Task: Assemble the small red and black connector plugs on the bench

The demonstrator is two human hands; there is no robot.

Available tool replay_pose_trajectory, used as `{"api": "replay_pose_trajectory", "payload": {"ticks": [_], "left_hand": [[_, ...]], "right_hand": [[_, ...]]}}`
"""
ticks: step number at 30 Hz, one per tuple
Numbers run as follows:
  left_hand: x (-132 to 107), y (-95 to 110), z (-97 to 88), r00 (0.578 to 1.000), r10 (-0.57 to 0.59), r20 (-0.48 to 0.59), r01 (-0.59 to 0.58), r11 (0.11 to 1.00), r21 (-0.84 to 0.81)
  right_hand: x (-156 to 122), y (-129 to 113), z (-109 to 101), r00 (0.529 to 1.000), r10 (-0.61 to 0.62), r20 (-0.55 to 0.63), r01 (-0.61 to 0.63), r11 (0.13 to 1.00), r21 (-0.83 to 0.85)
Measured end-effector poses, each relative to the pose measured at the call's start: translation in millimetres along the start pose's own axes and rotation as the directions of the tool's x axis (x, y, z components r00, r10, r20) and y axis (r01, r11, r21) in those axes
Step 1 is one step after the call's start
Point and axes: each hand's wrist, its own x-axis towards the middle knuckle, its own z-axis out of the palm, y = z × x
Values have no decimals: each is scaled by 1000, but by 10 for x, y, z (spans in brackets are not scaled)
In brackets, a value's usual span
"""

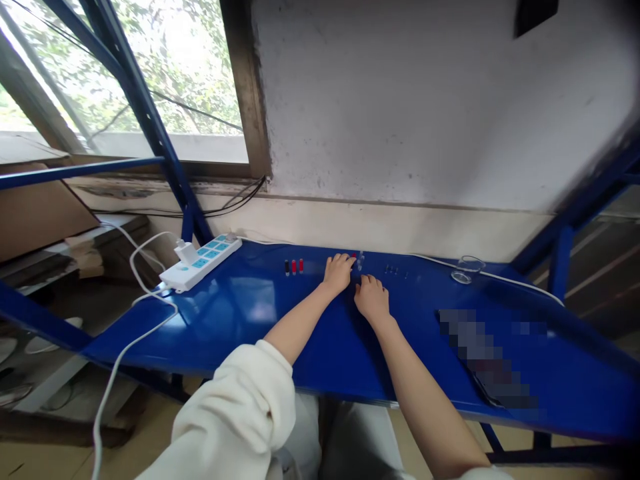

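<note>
My left hand (339, 272) is over the middle of the blue table, fingers bent and closed at a small red cylinder (354, 255), mostly hidden behind the fingertips. Just right of it stand small clear pieces (361, 259), too small to name. Close by on the right, my right hand (373, 299) rests low over the tabletop, fingers slightly bent and apart, with nothing visible in them. To the left of my hands, a small black cylinder (287, 267) and two red cylinders (297, 267) stand in a row. Several tiny clear pieces (391, 270) lie to the right.
A white power strip (203, 263) with a plug and cable lies at the table's left end. A clear glass (470, 265) lies at the back right, near a white cable. A blurred dark flat object (483, 357) is at the right. Blue posts flank the table (340, 360).
</note>
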Motion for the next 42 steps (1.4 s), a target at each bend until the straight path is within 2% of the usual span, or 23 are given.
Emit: {"api": "replay_pose_trajectory", "payload": {"ticks": [4,8,10,13,16,18,21,26,29,33,36,39,42], "left_hand": [[18,5,-52,998,-47,-44,43,995,-85],[-64,-39,-199,987,-92,-134,56,967,-250],[-147,-75,-304,972,-165,-169,88,918,-387],[-310,-136,-433,928,-325,-183,158,787,-596],[-482,-196,-469,882,-431,-188,180,679,-712],[-574,-219,-448,870,-457,-186,179,643,-745],[-653,-213,-409,868,-461,-184,177,634,-753],[-680,-166,-424,890,-391,-237,121,702,-702],[-685,-179,-442,895,-379,-235,119,711,-693],[-679,-226,-412,884,-429,-186,149,635,-758],[-668,-258,-353,883,-449,-134,150,543,-827],[-661,-279,-302,882,-463,-87,150,452,-879],[-662,-287,-296,873,-488,-17,182,358,-916]], "right_hand": [[4,8,29,1000,14,2,-14,1000,-2],[23,9,69,1000,23,9,-23,1000,7],[46,6,97,999,32,21,-32,999,16],[98,-5,150,997,60,56,-61,998,27],[161,-23,208,994,69,89,-72,997,31],[204,-33,245,994,62,88,-65,997,33],[274,-35,292,995,60,81,-63,997,33],[378,-22,339,994,69,85,-73,996,45],[375,-33,331,995,65,69,-69,996,58],[275,-86,231,1000,-2,-4,2,996,94],[201,-115,106,989,-72,-131,99,972,214],[182,-105,5,943,-51,-330,200,878,435],[201,-73,-41,925,90,-369,189,734,652]]}}
